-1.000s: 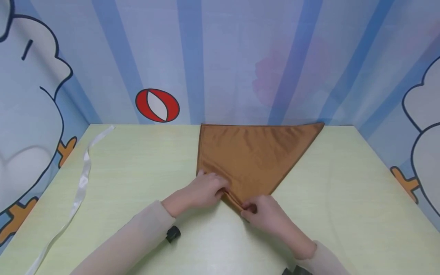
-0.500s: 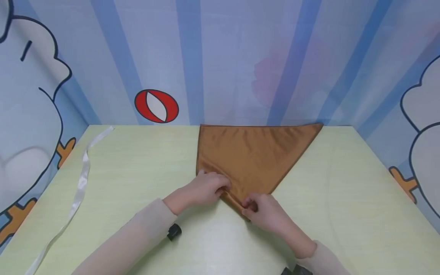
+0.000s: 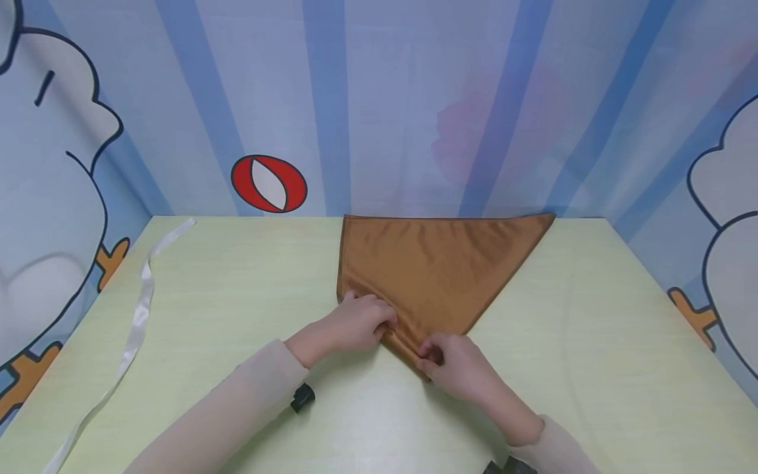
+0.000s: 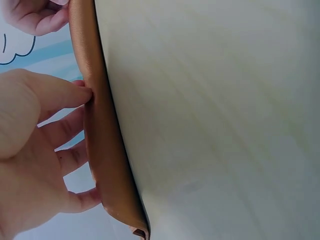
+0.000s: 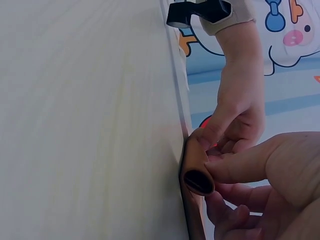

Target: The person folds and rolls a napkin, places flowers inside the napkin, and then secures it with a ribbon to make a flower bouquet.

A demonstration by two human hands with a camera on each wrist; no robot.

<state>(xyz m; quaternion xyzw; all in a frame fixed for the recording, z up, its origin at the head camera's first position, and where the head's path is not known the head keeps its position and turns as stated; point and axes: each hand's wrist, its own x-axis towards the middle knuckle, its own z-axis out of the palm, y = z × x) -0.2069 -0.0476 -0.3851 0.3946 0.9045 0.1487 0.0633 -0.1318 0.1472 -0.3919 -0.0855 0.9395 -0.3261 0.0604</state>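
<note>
A shiny brown satin cloth (image 3: pixel 435 270) lies on the table, its near-left edge turned up into a roll. My left hand (image 3: pixel 354 322) holds the upper part of that roll, with thumb and fingers at its edge. Lower down, near the roll's near end, my right hand (image 3: pixel 457 365) pinches it between thumb and fingers. The left wrist view shows the roll (image 4: pixel 107 135) as a long rounded band, with the left fingertips spread along it. In the right wrist view the hollow end of the roll (image 5: pixel 195 155) faces the camera, beside the right thumb.
A white ribbon (image 3: pixel 142 309) trails down the left side of the table (image 3: pixel 249 276). Behind stands a blue striped backdrop (image 3: pixel 391 105) with cartoon prints. The cloth's far edge reaches the table's back edge. Black wrist-worn devices (image 3: pixel 303 397) sit by the sleeves.
The edge between my hands has gone from a loose fold with a visible gap to a smoother, rounder roll. Both hands stay almost in place.
</note>
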